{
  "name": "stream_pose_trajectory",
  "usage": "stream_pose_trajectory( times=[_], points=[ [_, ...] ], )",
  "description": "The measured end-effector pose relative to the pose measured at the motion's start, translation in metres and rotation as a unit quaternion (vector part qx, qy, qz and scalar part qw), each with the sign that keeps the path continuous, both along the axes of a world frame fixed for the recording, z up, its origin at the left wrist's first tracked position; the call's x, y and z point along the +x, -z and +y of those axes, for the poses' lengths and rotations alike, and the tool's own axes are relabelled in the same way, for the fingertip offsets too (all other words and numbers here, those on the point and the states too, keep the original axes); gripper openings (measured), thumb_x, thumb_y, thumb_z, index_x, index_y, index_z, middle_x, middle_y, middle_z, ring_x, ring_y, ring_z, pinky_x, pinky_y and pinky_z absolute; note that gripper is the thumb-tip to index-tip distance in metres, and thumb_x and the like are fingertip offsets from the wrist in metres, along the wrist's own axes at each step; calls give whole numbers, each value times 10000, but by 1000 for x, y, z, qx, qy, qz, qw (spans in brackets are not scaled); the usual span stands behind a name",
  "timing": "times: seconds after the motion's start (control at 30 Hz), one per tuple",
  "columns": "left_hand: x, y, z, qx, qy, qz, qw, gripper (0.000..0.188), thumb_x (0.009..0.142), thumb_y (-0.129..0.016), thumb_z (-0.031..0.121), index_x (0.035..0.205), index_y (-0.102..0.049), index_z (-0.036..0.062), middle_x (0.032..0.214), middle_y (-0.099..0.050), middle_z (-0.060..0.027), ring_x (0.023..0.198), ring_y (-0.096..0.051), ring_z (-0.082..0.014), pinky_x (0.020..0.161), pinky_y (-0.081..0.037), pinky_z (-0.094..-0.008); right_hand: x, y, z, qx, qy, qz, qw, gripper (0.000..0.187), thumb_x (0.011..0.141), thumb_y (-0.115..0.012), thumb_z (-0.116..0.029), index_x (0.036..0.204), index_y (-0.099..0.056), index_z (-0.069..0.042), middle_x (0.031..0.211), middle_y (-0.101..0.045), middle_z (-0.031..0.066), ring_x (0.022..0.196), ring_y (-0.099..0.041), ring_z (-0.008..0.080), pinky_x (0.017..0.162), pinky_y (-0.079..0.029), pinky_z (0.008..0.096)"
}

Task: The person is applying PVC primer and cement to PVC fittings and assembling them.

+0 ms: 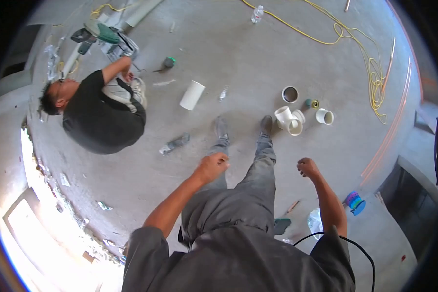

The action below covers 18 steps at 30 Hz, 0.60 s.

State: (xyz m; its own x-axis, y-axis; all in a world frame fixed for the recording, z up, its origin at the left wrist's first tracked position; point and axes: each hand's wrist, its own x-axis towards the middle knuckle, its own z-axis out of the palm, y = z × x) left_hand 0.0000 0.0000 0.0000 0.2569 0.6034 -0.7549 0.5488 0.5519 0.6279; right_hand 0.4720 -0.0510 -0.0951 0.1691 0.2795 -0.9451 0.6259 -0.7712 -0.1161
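My left hand (213, 167) is curled into a loose fist in front of my left thigh, and no object shows in it. Out to the right of my legs, my right hand (307, 168) hangs over the floor with its fingers curled, also with nothing visible in it. A white pipe tee (290, 120) lies just ahead of my right shoe. Around it are a dark-filled round container (290, 94), a small green-and-yellow roll (312, 103) and a short white pipe fitting (325, 116). Neither hand touches any of these.
A co-worker (104, 109) crouches at left beside a green power tool (102, 33). A white pipe length (192, 95), a crumpled plastic bag (175, 143) and a bottle (257, 14) lie on the concrete. Yellow hose (372, 73) coils at right; a colourful spool (355, 203) sits near my right elbow.
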Motion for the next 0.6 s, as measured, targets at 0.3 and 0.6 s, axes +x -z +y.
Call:
stream_pose_trajectory(
  times=[0.3, 0.6],
  points=[
    [179, 100, 38, -50, -83, -118, 988, 316, 876, -691, 219, 1112, -646, 14, 975, -705, -113, 882, -672, -173, 806, -523, -313, 87, 119, 78, -33, -165, 13, 986, 273, 787, -626, -172, 997, -682, -6, 741, -681, 120, 562, -646, 213, 521, -533, 342],
    [226, 316, 9, -60, 20, -21, 998, 329, 844, -654, 317, 1065, -676, 73, 960, -711, -149, 920, -685, -308, 818, -527, -396, 130, 287, 108, 150, -151, -179, 961, 360, 800, -599, -135, 1153, -621, -65, 948, -685, 179, 877, -678, 320, 755, -545, 454]
  ],
)
